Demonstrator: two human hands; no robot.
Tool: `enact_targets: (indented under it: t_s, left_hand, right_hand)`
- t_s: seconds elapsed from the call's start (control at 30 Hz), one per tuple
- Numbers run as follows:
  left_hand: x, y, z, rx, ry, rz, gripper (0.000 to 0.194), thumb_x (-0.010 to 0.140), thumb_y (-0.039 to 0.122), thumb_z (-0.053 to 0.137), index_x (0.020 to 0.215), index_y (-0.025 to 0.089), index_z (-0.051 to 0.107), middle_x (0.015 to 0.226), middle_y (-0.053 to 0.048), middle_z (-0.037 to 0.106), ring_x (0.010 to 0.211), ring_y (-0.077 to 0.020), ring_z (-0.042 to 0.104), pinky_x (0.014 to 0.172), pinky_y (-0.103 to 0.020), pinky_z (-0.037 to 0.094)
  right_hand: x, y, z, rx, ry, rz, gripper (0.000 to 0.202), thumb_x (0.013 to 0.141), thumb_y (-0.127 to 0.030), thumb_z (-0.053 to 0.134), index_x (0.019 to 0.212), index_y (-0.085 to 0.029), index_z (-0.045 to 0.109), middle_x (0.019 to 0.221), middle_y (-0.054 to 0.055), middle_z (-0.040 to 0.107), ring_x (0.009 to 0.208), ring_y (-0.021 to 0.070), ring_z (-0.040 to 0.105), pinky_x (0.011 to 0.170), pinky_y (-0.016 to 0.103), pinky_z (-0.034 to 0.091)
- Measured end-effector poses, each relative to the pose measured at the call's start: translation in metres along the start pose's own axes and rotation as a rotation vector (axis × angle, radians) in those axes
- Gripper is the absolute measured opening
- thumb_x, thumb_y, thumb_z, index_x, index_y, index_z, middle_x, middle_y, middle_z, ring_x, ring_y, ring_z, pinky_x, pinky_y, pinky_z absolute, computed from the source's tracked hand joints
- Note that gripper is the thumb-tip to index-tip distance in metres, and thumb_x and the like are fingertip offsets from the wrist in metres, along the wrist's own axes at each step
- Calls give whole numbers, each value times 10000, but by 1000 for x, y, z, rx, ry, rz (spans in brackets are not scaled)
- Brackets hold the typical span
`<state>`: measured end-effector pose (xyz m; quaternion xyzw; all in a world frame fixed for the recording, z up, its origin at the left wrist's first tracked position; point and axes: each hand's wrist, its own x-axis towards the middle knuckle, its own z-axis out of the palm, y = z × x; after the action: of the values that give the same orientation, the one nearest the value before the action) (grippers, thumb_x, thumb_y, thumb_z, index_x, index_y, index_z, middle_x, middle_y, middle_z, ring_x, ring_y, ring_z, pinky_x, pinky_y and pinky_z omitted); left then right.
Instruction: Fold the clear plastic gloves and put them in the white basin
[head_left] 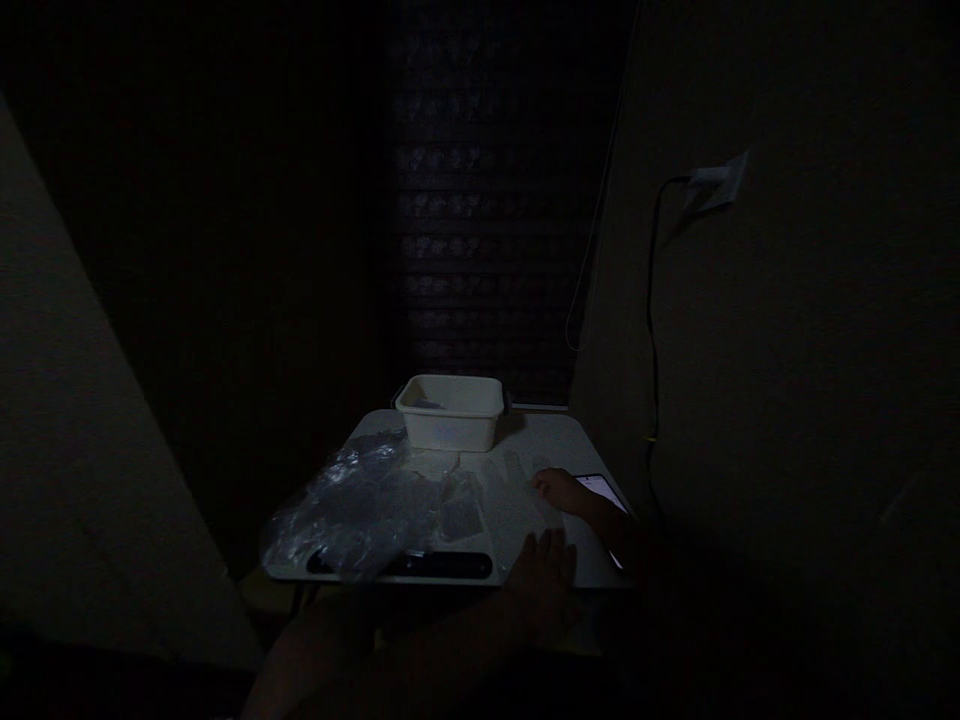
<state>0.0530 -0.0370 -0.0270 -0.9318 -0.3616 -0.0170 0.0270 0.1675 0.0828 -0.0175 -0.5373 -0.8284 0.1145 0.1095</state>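
Observation:
The scene is very dark. My left hand lies at the front edge of the small table, palm down with its fingers spread. Farther back, my right hand rests over the table's right side with its fingers bent together, pointing left. Whether something thin is between those fingers is too dark to see. Faint clear plastic pieces lie beside its fingertips. Partly under my right forearm is a phone with a lit screen. To the left of my hands lies a flat clear plastic packet.
Crumpled clear plastic wrap covers the table's left side, partly over a long black slot along the front edge. A white basin stands at the back. A cable hangs from a wall outlet at right.

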Motion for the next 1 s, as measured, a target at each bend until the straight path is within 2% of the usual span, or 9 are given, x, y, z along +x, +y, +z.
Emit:
enact_targets:
  t_s: [0.07,0.17,0.23,0.33,0.57,0.77,0.9,1.0]
  left_hand:
    - [-6,-2,-3,-13,31,-8,572,737,422,211,1189,83,125,1249,-154,129,1120,-259,106,865,-409,128]
    - [-19,-9,-5,-8,43,-42,565,733,408,241,1186,89,129,1240,-153,158,1110,-262,133,867,-408,137]
    - [-28,-16,-5,8,50,-49,565,721,399,280,1179,95,152,1230,-148,190,1098,-263,164,868,-406,144]
    - [-41,-31,-5,44,49,-43,575,702,390,328,1174,105,165,1223,-138,213,1089,-253,185,870,-403,147]
    - [-58,-62,4,116,-69,-99,676,660,485,345,1183,110,138,1242,-158,149,1110,-282,106,852,-459,125]
    - [-61,-60,2,78,-110,-101,632,691,453,315,1185,95,148,1237,-169,161,1106,-288,133,845,-472,124]
    - [-59,-56,-3,65,-109,-99,617,695,431,317,1180,82,164,1225,-179,188,1096,-294,160,845,-472,120]
    - [-58,-57,1,71,-83,-113,595,694,419,324,1171,88,192,1219,-176,208,1088,-294,182,845,-465,124]
  right_hand:
    - [0,-3,-2,-25,-10,-6,282,642,-78,345,807,-140,565,850,61,578,787,116,504,659,189,345]
    - [4,-14,-6,-165,-45,13,262,673,-130,349,829,-170,555,883,56,568,826,129,492,678,208,333]
    - [8,-26,-6,-272,-66,43,251,694,-173,346,838,-176,552,887,67,567,833,144,491,687,230,328]
    - [17,-49,-1,-305,-66,59,252,703,-198,342,831,-156,554,873,103,568,827,171,496,685,262,329]
    - [31,-101,6,-355,-42,-6,260,658,-276,397,823,-146,551,856,110,574,807,201,507,713,334,315]
    - [30,-114,10,-409,-30,-61,290,603,-329,459,784,-125,557,840,144,571,785,236,512,739,397,275]
    - [29,-116,13,-413,-12,-71,279,608,-244,451,854,-131,516,848,139,569,787,231,514,735,396,273]
    - [29,-118,14,-403,5,-53,336,614,-177,430,948,-138,452,845,125,571,791,215,516,740,388,272]
